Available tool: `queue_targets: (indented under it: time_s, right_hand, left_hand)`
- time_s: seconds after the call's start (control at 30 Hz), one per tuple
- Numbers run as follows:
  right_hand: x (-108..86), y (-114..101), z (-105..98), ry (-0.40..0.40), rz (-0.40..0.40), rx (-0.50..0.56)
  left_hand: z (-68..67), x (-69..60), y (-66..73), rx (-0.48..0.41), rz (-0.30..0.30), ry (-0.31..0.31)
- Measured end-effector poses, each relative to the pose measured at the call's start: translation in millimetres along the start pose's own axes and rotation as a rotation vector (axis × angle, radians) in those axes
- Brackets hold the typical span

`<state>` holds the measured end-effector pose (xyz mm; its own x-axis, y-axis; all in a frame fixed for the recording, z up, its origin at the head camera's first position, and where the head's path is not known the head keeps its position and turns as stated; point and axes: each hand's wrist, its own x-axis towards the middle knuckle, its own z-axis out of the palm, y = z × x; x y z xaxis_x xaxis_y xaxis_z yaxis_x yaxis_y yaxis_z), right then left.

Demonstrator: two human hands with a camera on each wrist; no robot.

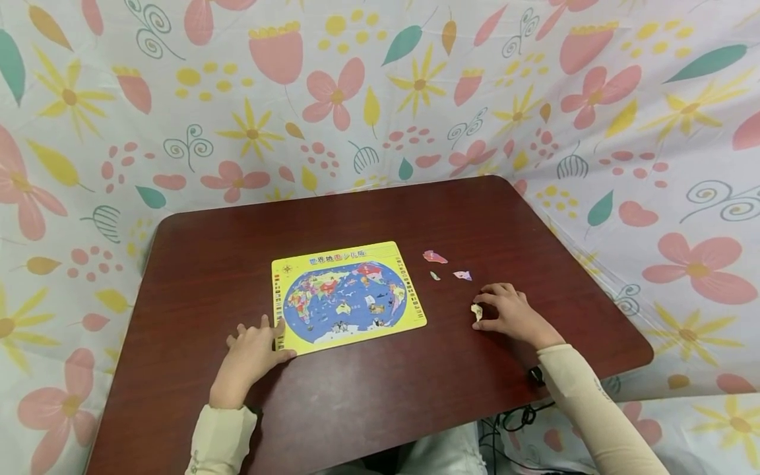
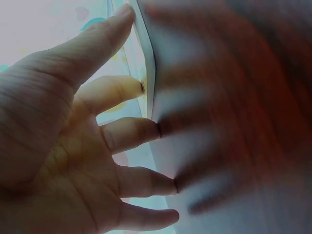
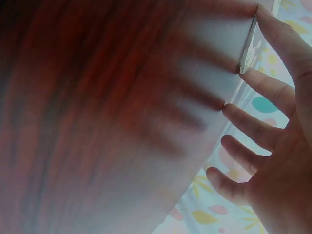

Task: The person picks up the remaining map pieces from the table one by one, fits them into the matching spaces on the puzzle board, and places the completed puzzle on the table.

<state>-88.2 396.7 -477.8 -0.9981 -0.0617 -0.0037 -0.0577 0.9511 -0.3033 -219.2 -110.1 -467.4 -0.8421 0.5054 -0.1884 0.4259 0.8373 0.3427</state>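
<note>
A yellow-bordered world map puzzle board [image 1: 350, 340] lies flat on the table. My left hand [image 1: 252, 359] rests at its near left corner, thumb and index finger touching the edge, the other fingers spread on the tabletop. In the left wrist view, the left hand [image 2: 73, 141] has loosely bent fingers beside the board's edge [image 2: 148, 73]. Well right of the board, my right hand [image 1: 513, 315] pinches a small pale yellow puzzle piece [image 1: 477, 311] between thumb and index finger, low at the table. The right wrist view shows this thin piece [image 3: 248, 51] edge-on.
Between board and right hand lie three loose pieces: a pink-red one [image 1: 435, 256], a small green one [image 1: 435, 276] and a pinkish-white one [image 1: 462, 276]. The brown table [image 1: 356, 415] meets floral cloth [image 1: 380, 86] at its back and sides. Black cables [image 1: 525, 417] hang below the front edge.
</note>
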Motion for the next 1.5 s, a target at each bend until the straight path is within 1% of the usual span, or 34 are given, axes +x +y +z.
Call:
queue_targets:
  time_s: [0.17, 0.33, 0.43, 0.53, 0.67, 0.8, 0.93, 1.13, 1.3, 1.5]
  right_hand:
    - [-0.2, -0.7, 0.6, 0.018, -0.062, -0.051]
    - [2.0, -0.6, 1.8, 0.081, -0.152, -0.14]
    - [2.8, -0.9, 1.8, 0.1, -0.176, -0.165]
    - [4.1, -2.0, -0.3, 0.093, -0.185, -0.172]
    - [13.1, -7.1, -7.9, 0.105, -0.216, -0.172]
    - [26.5, -14.2, -16.1, 0.132, -0.259, -0.171]
    - [39.1, -21.7, -20.7, 0.141, -0.292, -0.181]
    - [52.6, -32.9, -24.1, 0.139, -0.312, -0.171]
    - [66.1, -42.1, -24.5, 0.139, -0.329, -0.155]
    - [80.0, -55.5, -22.8, 0.126, -0.343, -0.139]
  left_hand:
    - [0.7, -1.2, -0.3, -0.001, -0.003, 0.003]
    - [1.0, -0.4, -1.2, -0.001, -0.003, 0.008]
    - [1.2, 0.3, -1.3, 0.004, -0.002, 0.009]
    - [0.7, 0.5, -1.0, -0.004, -0.004, 0.005]
    - [-0.7, -0.4, -1.7, -0.031, -0.011, 0.0]
    - [-1.1, -1.4, -1.6, -0.038, -0.019, 0.005]
    - [0.0, -1.3, -1.2, -0.046, -0.023, 0.011]
    - [-0.1, -0.6, 0.9, -0.065, -0.026, 0.02]
    - [-1.3, -0.5, 0.5, -0.062, -0.031, 0.024]
    - [2.1, 0.1, -0.4, -0.063, -0.031, 0.027]
